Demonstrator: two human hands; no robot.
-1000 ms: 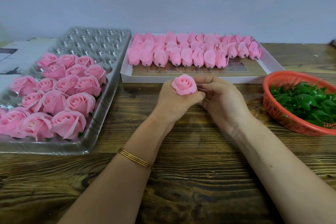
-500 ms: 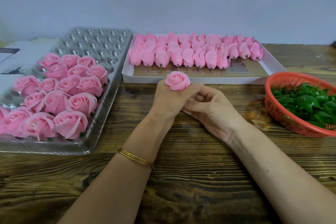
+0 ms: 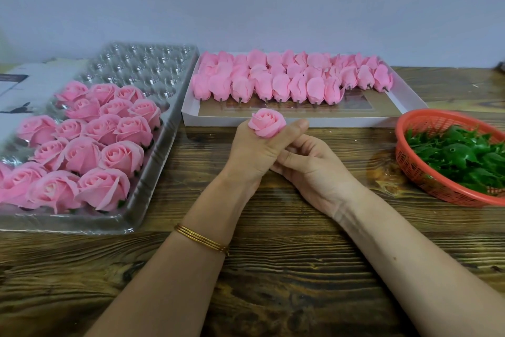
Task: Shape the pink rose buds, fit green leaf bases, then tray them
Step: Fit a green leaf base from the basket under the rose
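My left hand [image 3: 251, 153] grips a pink rose bud [image 3: 266, 122] in its fist, the bloom facing up beside the thumb. My right hand [image 3: 314, 170] lies against the underside of the left hand; its fingertips are hidden there, so I cannot tell if they hold anything. A clear plastic tray [image 3: 153, 63] at the left holds several finished roses [image 3: 103, 150] in its near half. Unshaped pink buds [image 3: 287, 82] lie in rows in a white box [image 3: 300, 120] behind my hands. Green leaf bases [image 3: 459, 156] fill a red basket [image 3: 426, 181] at the right.
Everything sits on a dark wooden table [image 3: 273, 268] against a pale wall. A white carton [image 3: 27, 77] lies under the tray's far left corner. The tray's far cells hold nothing.
The left hand has turned the rose upright and moved it slightly left. The right hand has left the rose's side and dropped beneath the left hand.
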